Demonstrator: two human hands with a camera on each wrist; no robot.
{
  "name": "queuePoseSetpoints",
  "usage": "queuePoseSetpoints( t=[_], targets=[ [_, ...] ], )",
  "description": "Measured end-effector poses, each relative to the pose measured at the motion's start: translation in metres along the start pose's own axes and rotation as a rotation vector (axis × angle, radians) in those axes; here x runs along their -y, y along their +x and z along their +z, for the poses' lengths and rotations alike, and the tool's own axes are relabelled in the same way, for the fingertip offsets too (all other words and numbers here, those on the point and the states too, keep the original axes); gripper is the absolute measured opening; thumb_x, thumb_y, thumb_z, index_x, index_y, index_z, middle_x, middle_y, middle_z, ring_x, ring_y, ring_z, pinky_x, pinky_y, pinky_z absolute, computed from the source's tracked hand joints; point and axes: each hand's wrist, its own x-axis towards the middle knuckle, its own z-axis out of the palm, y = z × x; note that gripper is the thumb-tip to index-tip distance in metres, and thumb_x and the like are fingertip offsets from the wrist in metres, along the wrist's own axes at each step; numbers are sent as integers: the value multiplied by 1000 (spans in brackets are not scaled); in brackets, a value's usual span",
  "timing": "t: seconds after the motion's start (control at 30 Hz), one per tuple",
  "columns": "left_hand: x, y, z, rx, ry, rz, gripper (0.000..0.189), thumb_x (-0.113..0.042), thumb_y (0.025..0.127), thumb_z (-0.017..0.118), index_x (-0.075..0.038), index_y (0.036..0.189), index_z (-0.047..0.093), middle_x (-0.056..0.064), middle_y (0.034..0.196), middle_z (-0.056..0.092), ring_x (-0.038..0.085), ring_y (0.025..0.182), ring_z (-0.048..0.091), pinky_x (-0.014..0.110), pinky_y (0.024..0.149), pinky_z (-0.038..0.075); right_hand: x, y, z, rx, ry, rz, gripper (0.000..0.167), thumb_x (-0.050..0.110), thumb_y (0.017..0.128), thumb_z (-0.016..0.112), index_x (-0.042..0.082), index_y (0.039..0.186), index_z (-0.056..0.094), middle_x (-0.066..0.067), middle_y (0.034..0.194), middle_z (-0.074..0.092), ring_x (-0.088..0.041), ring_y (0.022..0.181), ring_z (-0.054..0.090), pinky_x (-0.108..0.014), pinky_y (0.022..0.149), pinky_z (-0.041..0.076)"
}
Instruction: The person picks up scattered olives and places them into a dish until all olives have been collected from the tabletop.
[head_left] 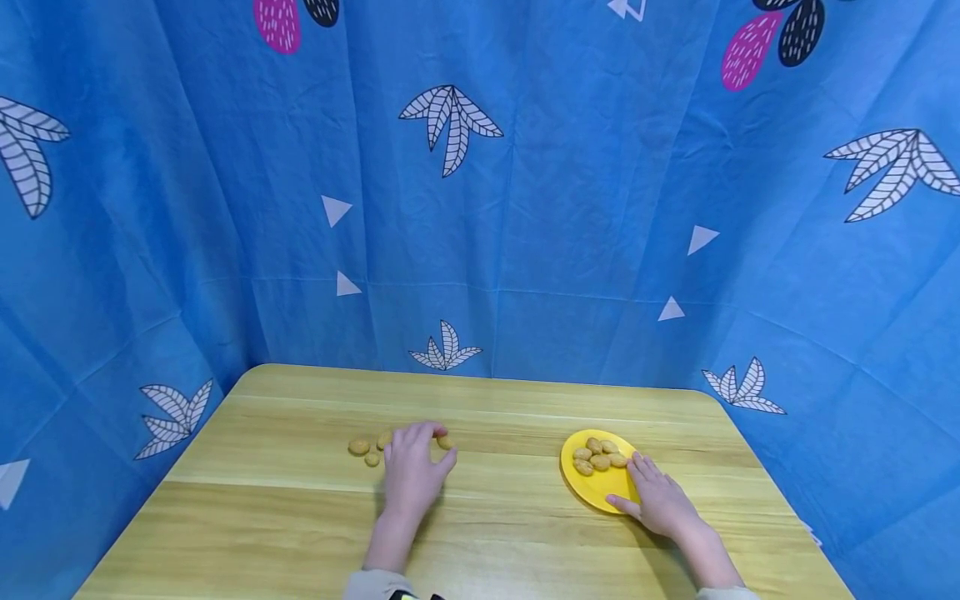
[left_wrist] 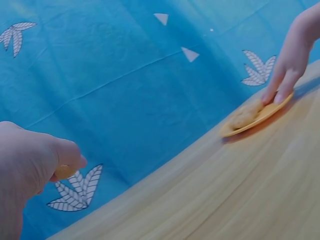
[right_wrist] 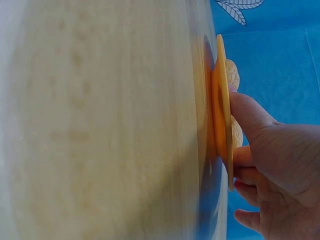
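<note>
My left hand (head_left: pixel 411 471) pinches a tan, oval walnut-like nut (head_left: pixel 446 442) between thumb and fingers. In the left wrist view that nut (left_wrist: pixel 65 172) shows partly, mostly covered by the fingers. Just left of this hand a few similar nuts of differing size, such as one nut (head_left: pixel 358 447), lie on the table. To the right, a round yellow plate (head_left: pixel 592 493) bears several more nuts. My right hand (head_left: pixel 663 500) rests on the plate's right rim, fingers extended and thumb at its near edge. In the right wrist view ridged nuts (right_wrist: pixel 232 75) show behind the plate's rim (right_wrist: pixel 224 100).
The light wooden table (head_left: pixel 510 542) has rounded far corners. A blue curtain (head_left: pixel 570 208) with leaf and triangle prints hangs behind it and along both sides. The plate stands toward the table's right side.
</note>
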Motion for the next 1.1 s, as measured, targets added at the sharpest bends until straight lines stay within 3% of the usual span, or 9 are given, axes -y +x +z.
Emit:
queuePoseSetpoints(
  t=[0.37,1.1],
  targets=[
    [-20,-10,17,22,-4,98,29,-29,78,80,-20,102,66,-3,107,68,18,99,53,34,82,36,0,-1,0,-21,-3,-14,85,51,92,57,-17,139,38,-36,151,26,-54,138,28,-66,109,27],
    [-53,-35,55,109,-18,254,27,-31,78,79,-22,100,65,-9,102,68,13,97,53,33,83,39,0,-2,-1,-16,-14,-5,85,52,92,57,-16,139,38,-35,151,27,-54,139,27,-65,110,27]
  ],
)
